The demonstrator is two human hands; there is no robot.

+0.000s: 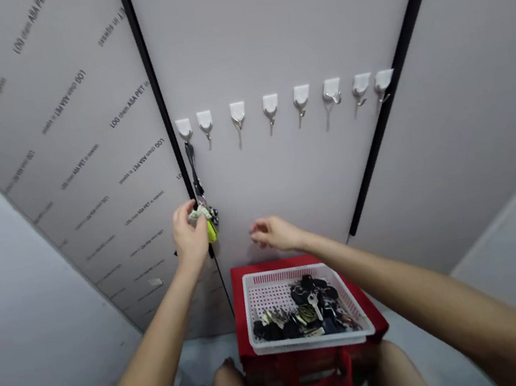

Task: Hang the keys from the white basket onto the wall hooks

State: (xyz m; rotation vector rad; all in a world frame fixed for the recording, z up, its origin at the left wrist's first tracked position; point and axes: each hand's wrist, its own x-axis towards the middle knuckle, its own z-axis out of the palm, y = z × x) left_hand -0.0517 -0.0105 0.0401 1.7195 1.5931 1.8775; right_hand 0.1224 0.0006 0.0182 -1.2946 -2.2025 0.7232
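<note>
A bunch of keys and charms (pixel 211 228) hangs by a black strap (pixel 193 168) from the leftmost hook (pixel 184 130). It has a pale green piece, a dark patterned piece and a bright yellow tag. My left hand (pixel 188 237) is closed around its left side, thumb and fingers on the pale piece. To the right, my right hand (pixel 275 234) is held in front of the wall, fingers loosely curled and apart, with nothing visible in them. Below it, a white plastic basket (pixel 252 294) holds several keys, black fobs and key rings (pixel 314 306).
The other white hooks (pixel 271 105) run in a row to the right with nothing hung on them. A red box (pixel 237 283) carries the basket, between my knees. Black strips (pixel 371 153) border the wall panel. A printed panel (pixel 95 148) stands at left.
</note>
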